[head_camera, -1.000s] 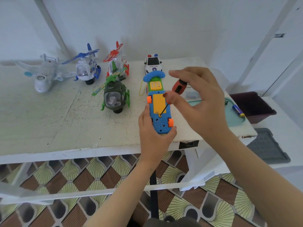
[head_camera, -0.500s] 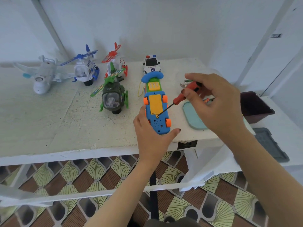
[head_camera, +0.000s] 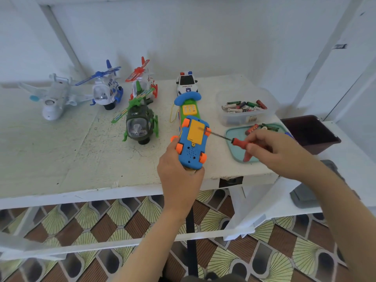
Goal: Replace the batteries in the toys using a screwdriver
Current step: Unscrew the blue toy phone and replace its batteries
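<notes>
My left hand grips the near end of a blue toy phone-car, turned underside up, with orange wheels and a yellow battery cover. My right hand holds a red-handled screwdriver to the right of the toy. Its thin shaft points left, the tip over the cover's right edge. Loose batteries lie on a teal lid under my right hand. A clear tub of batteries stands behind it.
On the white table stand a green helicopter, a blue-white helicopter, a red-white helicopter, a white plane and a police car. A dark bin sits at the right edge.
My right hand drew the screwdriver off the screw at the cover's near end and moved right and down. The shaft now lies nearly level, and the toy is tilted left.
</notes>
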Motion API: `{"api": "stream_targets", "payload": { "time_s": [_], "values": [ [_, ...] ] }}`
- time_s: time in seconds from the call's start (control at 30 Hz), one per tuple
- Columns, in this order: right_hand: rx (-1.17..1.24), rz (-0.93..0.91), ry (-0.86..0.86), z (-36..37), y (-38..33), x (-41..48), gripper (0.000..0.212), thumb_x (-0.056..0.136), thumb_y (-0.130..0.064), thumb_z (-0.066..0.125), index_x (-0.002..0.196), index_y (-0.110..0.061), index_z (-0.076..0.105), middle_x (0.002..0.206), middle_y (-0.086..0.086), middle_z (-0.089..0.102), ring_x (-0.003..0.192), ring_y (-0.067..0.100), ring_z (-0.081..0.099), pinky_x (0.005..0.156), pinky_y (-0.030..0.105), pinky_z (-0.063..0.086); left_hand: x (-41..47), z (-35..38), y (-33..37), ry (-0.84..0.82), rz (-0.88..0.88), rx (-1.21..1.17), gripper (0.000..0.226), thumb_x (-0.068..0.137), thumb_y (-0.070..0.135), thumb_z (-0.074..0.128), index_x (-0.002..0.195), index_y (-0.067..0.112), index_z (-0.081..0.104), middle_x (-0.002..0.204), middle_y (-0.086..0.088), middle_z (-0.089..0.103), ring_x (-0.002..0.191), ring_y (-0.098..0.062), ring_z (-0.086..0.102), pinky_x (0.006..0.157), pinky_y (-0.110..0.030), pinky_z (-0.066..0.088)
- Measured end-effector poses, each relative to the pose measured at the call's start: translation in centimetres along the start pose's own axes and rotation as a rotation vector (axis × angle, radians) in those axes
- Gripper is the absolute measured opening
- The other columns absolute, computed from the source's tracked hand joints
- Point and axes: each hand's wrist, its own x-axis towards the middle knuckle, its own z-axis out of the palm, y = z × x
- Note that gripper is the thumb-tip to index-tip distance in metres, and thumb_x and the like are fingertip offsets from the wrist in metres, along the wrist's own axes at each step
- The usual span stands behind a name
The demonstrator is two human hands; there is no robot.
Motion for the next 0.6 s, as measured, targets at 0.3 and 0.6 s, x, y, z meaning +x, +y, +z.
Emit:
{"api": "stream_targets", "payload": {
  "time_s": [0.3,0.6],
  "values": [
    [0.179,-0.017,0.048,1.3,1.5,-0.8,0.007,0.091,-0.029,0.06,0.086,-0.026,0.063,0.046,-0.009,0.04,0.044,0.005,0.032,0.048,0.018,0.03,0.6,-1.2,0.6,-0.011,0.275,0.224,0.065,0.07,0.044,0.067,0.122,0.006,0.059,0.108,-0.003,0.066,0.09,-0.014,0.046,0.087,-0.017,0.027],
    [0.251,-0.003,0.068,1.8,1.9,-1.9,0.011,0.091,-0.025,0.06,0.082,-0.022,0.065,0.045,-0.007,0.04,0.048,0.012,0.036,0.055,0.029,0.034,1.5,-1.1,1.5,-0.061,0.285,0.292,0.066,0.068,0.046,0.059,0.121,0.007,0.062,0.114,-0.007,0.065,0.104,-0.029,0.059,0.093,-0.02,0.024]
  ]
}}
